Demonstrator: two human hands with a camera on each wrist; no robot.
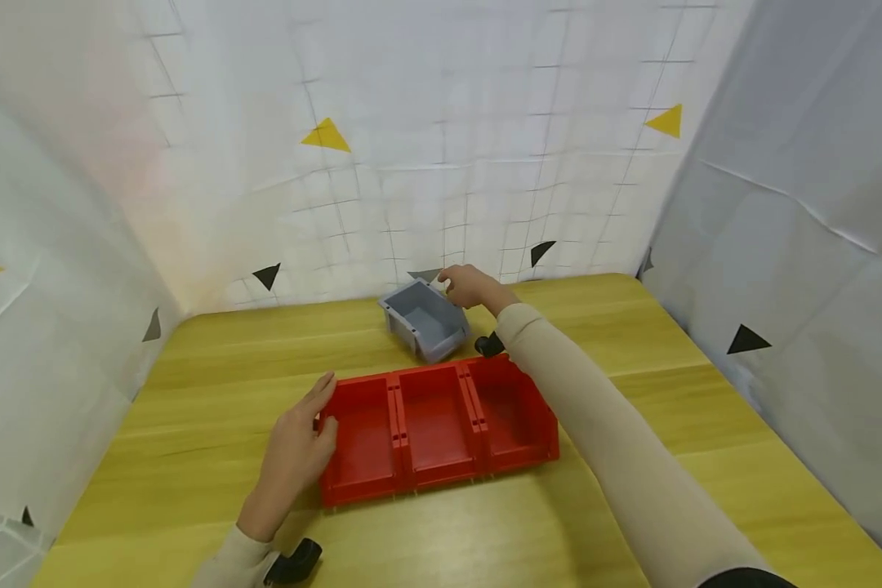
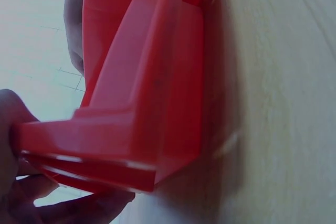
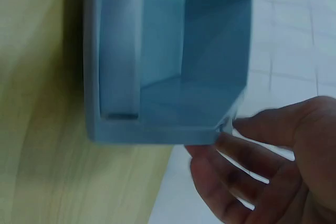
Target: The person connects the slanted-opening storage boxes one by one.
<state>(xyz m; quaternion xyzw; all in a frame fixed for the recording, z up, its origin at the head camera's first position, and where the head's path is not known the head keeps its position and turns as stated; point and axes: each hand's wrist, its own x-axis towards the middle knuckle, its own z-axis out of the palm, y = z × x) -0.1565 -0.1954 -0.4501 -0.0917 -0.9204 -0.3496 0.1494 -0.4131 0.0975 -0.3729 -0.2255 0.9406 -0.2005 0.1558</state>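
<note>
Three red storage bins [image 1: 441, 472] stand side by side in a row on the table. My left hand [image 1: 294, 449] grips the left wall of the leftmost bin, thumb on one side and fingers on the other; the left wrist view shows that red wall [image 2: 110, 139] between them. Behind the row sits a smaller grey-blue storage bin [image 1: 450, 349], turned at an angle. With thumb and fingers, my right hand [image 1: 474, 289] pinches this bin's rear right corner. In the right wrist view the grey-blue bin [image 3: 121, 51] has its low front lip toward the camera, and the hand [image 3: 273, 166] holds its rim corner.
A wooden table [image 1: 213, 392] carries the bins. White sheets [image 1: 441, 98] with grid lines and yellow and black triangles rise behind it and at both sides. My right forearm [image 1: 617, 425] passes over the right end of the red row.
</note>
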